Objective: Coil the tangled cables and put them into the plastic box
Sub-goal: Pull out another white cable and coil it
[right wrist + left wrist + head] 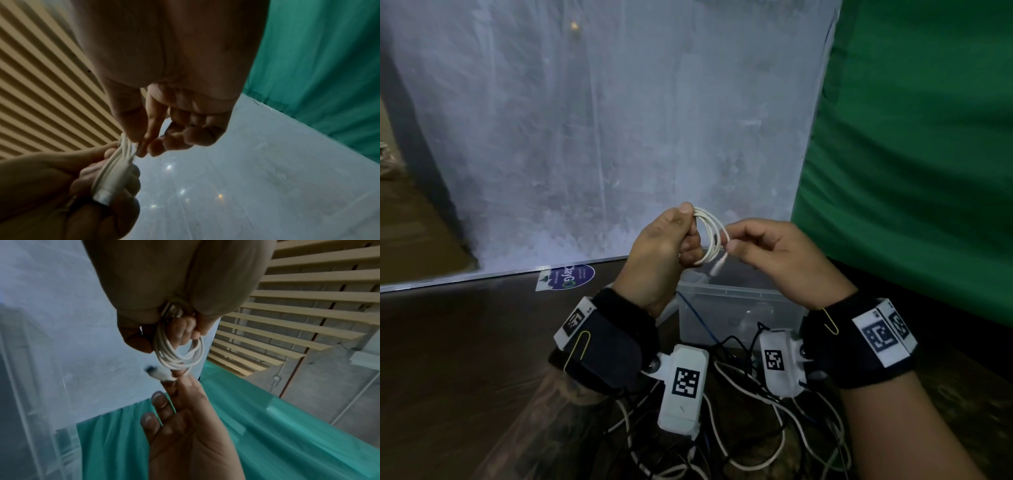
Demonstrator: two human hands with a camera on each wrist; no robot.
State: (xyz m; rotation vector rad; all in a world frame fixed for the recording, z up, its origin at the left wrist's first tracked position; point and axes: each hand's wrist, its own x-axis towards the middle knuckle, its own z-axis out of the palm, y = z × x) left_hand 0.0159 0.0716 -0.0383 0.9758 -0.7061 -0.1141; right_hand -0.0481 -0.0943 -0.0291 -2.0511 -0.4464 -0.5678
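Note:
A white cable [710,236] is wound into a small coil of several loops, held in the air above the clear plastic box [739,301]. My left hand [667,246] grips one side of the coil [176,352] with its fingers curled round the loops. My right hand [767,253] pinches the cable's free end between thumb and forefinger, close to the white plug [717,267] that dangles below. In the right wrist view the coil [117,170] lies against the left fingers. A tangle of black, white and blue cables [750,428] lies on the dark table near me.
The table [465,342] is dark wood with a round sticker [568,277] at its far edge. A translucent sheet [602,120] hangs behind it and a green cloth [911,154] to the right. Slatted beams [298,296] show overhead.

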